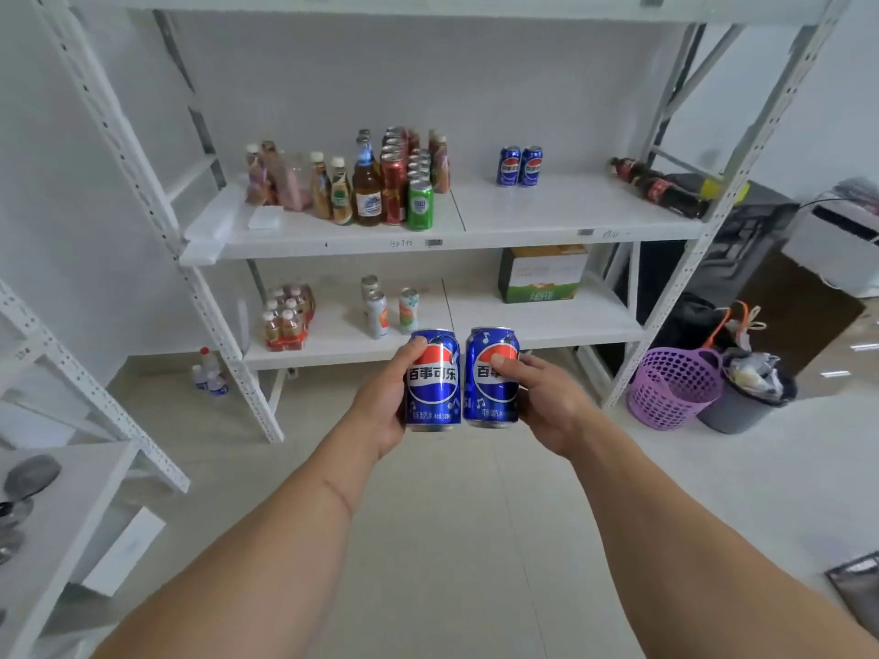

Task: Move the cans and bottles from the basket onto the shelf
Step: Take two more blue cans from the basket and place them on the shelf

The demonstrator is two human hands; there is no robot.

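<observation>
My left hand (385, 406) grips a blue cola can (434, 387), held upright. My right hand (542, 401) grips a second blue cola can (490, 397), upright and side by side with the first. Both are in front of the white shelf unit, below the level of its middle shelf (547, 216). Two matching blue cans (519, 166) stand on that shelf, right of centre. A purple basket (673, 387) sits on the floor at the right, by the shelf's leg; its contents are hidden.
Bottles and cans (380, 183) crowd the middle shelf's left half; dark bottles (659, 187) lie at its right end. The lower shelf holds a bottle pack (288, 318), cans (390, 309) and a green box (542, 278). A grey bin (742, 397) stands beside the basket.
</observation>
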